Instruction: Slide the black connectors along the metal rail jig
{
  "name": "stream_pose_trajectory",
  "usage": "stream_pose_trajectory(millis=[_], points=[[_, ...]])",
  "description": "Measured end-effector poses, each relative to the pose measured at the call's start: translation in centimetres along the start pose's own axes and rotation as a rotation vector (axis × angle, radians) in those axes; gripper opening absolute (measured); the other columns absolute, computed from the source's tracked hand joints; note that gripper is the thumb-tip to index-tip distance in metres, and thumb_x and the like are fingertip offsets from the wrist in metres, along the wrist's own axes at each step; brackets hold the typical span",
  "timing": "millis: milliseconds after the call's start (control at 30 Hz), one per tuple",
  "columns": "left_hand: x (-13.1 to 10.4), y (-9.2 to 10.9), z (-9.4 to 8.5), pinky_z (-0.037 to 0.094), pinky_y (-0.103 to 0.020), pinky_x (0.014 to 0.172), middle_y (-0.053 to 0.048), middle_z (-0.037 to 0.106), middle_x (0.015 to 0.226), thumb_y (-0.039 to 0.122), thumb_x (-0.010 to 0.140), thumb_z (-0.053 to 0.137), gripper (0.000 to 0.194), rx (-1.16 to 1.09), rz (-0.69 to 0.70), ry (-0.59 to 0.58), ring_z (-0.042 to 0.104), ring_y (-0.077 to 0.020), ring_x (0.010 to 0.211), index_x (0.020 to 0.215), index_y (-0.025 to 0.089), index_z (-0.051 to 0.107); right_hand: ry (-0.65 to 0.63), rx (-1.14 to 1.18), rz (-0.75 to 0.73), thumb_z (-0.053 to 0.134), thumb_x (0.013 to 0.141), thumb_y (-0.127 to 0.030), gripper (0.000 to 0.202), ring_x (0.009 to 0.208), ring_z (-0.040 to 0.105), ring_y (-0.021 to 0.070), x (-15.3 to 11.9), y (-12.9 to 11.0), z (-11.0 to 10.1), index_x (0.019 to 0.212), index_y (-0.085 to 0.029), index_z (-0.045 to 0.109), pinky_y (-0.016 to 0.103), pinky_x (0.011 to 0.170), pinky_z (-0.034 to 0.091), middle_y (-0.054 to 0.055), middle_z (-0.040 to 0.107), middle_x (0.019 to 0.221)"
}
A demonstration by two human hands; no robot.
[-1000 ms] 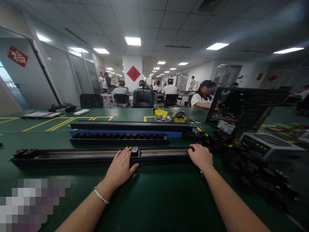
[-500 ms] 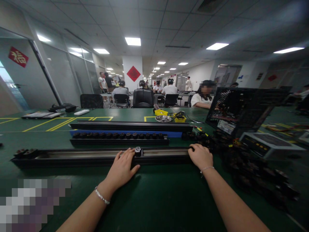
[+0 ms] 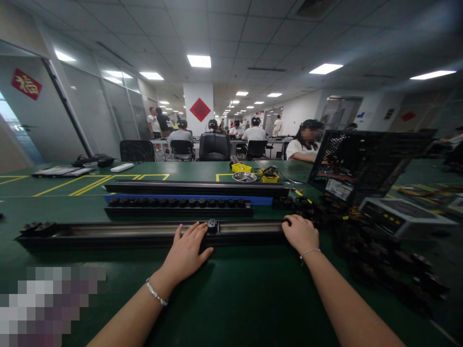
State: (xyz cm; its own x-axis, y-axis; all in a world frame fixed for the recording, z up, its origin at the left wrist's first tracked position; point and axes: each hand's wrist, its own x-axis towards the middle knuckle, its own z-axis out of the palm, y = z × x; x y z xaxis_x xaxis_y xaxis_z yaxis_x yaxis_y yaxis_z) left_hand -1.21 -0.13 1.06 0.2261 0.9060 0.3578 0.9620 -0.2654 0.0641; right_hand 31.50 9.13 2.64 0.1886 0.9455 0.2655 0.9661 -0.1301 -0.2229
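A long black rail (image 3: 119,231) with a pale metal channel lies lengthwise across the green table in front of me. My left hand (image 3: 185,254) rests on its near edge, fingers stretched and apart. Those fingertips touch or nearly touch a small dark block (image 3: 212,225) standing in the channel. At the rail's right end, my right hand (image 3: 301,234) curls its fingers over the edge and grips it; the fingertips are partly hidden. More dark blocks (image 3: 39,228) sit at the left end of the same rail.
Behind lies a shorter rail (image 3: 181,211) filled with a row of dark blocks, then another long rail (image 3: 195,188). A heap of dark parts (image 3: 383,260), a power supply (image 3: 401,217) and an open computer case (image 3: 372,164) stand right. A person (image 3: 304,144) sits beyond.
My left hand has slid slightly to the right along the rail, and the small dark block has shifted right with it. My right hand has stayed in place.
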Motion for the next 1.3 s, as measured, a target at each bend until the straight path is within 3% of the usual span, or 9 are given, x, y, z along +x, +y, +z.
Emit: stream_pose_trajectory(millis=[533,1000,1133,1300], points=[[0.1,0.6,0.0,0.014,-0.061,0.108,-0.007,0.058,0.124,0.049,0.084,0.041,0.053,-0.032,-0.005,0.014,0.05,-0.0248,0.117,0.132,0.026,0.039,-0.016,-0.015,0.005,0.035,0.08,-0.033,0.043,0.112,0.046,0.0263,0.1,0.0,0.0,0.113,-0.028,0.063,0.042,0.09,0.039,0.0,0.054,0.129],[0.2,1.0,-0.3,0.012,-0.061,0.107,-0.007,0.06,0.117,0.047,0.084,0.042,0.054,-0.037,-0.029,-0.013,0.051,-0.0247,0.113,0.133,0.027,0.039,-0.004,-0.007,-0.004,0.035,0.081,-0.034,0.044,0.112,0.046,0.0264,0.2,0.2,0.2,0.114,-0.028,0.062,0.043,0.091,0.037,0.002,0.054,0.129],[0.3,1.2,-0.5,0.011,-0.062,0.107,-0.006,0.06,0.114,0.047,0.082,0.044,0.054,-0.032,-0.038,-0.021,0.052,-0.0246,0.11,0.133,0.029,0.038,0.026,-0.005,-0.004,0.037,0.08,-0.033,0.041,0.114,0.045,0.0246,0.2,0.1,0.4,0.111,-0.029,0.064,0.044,0.095,0.033,0.002,0.057,0.125],[0.4,1.5,-0.7,0.013,-0.062,0.106,-0.005,0.061,0.11,0.046,0.082,0.045,0.053,-0.015,-0.053,-0.025,0.053,-0.0245,0.107,0.132,0.03,0.039,0.087,0.017,0.008,0.036,0.082,-0.032,0.039,0.121,0.039,0.0244,-0.1,0.0,0.8,0.109,-0.031,0.063,0.057,0.103,0.019,-0.001,0.055,0.127]])
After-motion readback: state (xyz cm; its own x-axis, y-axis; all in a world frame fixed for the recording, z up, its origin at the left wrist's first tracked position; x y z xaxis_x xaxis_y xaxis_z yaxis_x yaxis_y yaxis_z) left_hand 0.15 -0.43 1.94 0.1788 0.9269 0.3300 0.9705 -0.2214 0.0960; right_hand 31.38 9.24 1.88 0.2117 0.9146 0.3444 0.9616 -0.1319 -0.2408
